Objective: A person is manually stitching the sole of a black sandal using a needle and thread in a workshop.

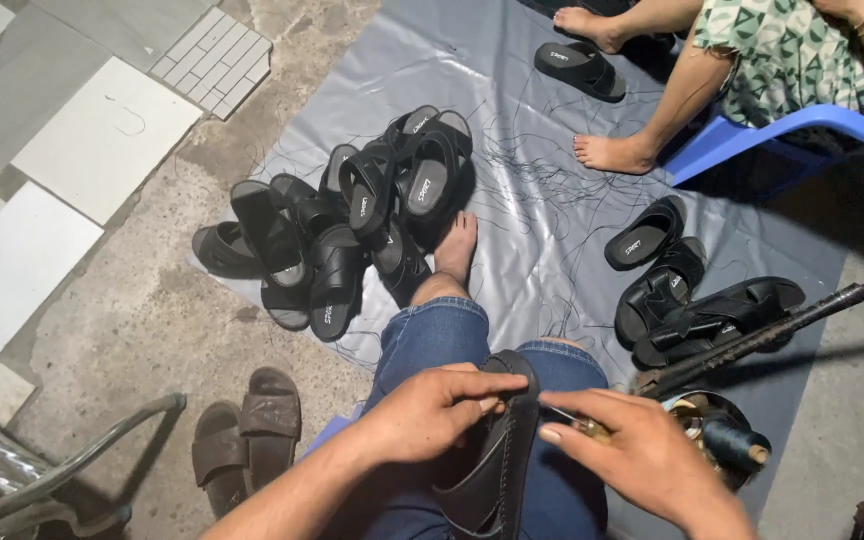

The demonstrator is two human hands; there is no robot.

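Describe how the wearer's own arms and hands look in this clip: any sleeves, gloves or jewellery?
Both forearms are bare, with no sleeve in view. The left hand and right hand wear no gloves, and no rings, watch or bracelets show. Fingernails are short and unpainted. Below them the person wears blue denim jeans rolled up at the shin.

**Grey sheet over a rough floor**

You are sitting over a grey plastic sheet [552, 90] that is covering part of the concrete floor [152, 320]. A heap of black sandals [352, 220] is lying on its left side, more sandals [697, 305] right, with what are probably loose threads [532, 170] trailing between. Brown sandals [247, 435] are resting on bare concrete.
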